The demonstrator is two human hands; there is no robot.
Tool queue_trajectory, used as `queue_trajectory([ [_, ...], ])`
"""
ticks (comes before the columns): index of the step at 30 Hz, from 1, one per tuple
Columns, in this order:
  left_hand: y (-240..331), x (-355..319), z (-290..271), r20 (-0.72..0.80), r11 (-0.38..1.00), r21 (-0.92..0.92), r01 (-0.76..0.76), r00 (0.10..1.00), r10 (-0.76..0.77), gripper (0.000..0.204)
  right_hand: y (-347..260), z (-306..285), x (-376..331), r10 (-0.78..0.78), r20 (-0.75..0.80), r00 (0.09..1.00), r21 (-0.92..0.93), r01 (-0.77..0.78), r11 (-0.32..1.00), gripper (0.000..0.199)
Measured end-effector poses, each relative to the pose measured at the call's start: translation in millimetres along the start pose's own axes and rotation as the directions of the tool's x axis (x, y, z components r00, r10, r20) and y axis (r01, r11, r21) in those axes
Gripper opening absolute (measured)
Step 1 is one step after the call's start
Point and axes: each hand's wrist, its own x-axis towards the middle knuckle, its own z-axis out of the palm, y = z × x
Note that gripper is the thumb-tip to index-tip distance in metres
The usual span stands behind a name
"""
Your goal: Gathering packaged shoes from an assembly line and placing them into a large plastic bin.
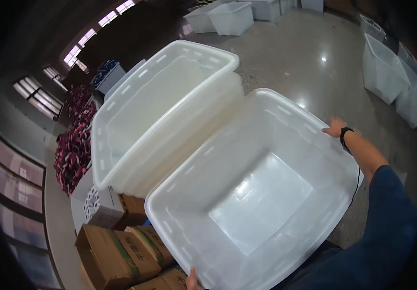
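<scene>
Your right hand (335,126), at 3 o'clock in your view, is closed over the rim of a big white tub (260,198), with a black band (346,139) round the wrist and a dark blue sleeve (384,222) running down toward 4 o'clock. Your left hand (194,280), at 6 o'clock, holds the same rim at its near left corner; the lower edge cuts most of that hand off, so you cannot tell how tightly it grips.

The tub fills your view from the centre out to 5 o'clock, tilted so that you look down past its slotted rim onto its rectangular floor. A thin dark cable (355,188) hangs by its right side, below your right wrist.

Just beside the tub, toward 11 o'clock, stands a stack of white tubs (184,125), the uppermost open toward you. Brown cardboard boxes (114,256) sit at 7 to 8 o'clock, and past them, at 8, a white container (114,205) with pale rolls (92,203).

Farther off, a pile of red and black pieces (73,159) lies at 9 o'clock and windows (38,98) show at 10. Across the shiny grey floor (310,58), more white tubs stand at 12 (231,19) and 2 o'clock (384,70).
</scene>
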Motion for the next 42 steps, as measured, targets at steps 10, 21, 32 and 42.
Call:
queue_trajectory([
  [10,6.6,-37.9,80.2,-0.316,0.99,0.142,0.011,0.948,0.035,0.089,73.0,62.8,70.7,-0.043,0.229,0.973,0.399,-0.053,0.915,0.091],
  [21,23.6,-84.5,82.2,-0.34,0.988,0.131,-0.079,0.933,0.12,0.092,63.1,22.8,40.5,-0.151,0.176,0.973,0.368,0.077,0.926,0.096],
  [32,22.8,-107.4,5.0,-0.36,0.966,0.142,-0.214,0.898,0.252,0.065,79.1,-24.3,-26.5,-0.161,0.036,0.986,0.437,0.13,0.89,0.072],
  [42,58.7,-269.7,5.9,-0.337,0.831,0.433,-0.349,0.792,0.509,0.072,59.5,-157.7,-120.4,-0.24,-0.233,0.942,0.477,0.326,0.816,0.088],
])
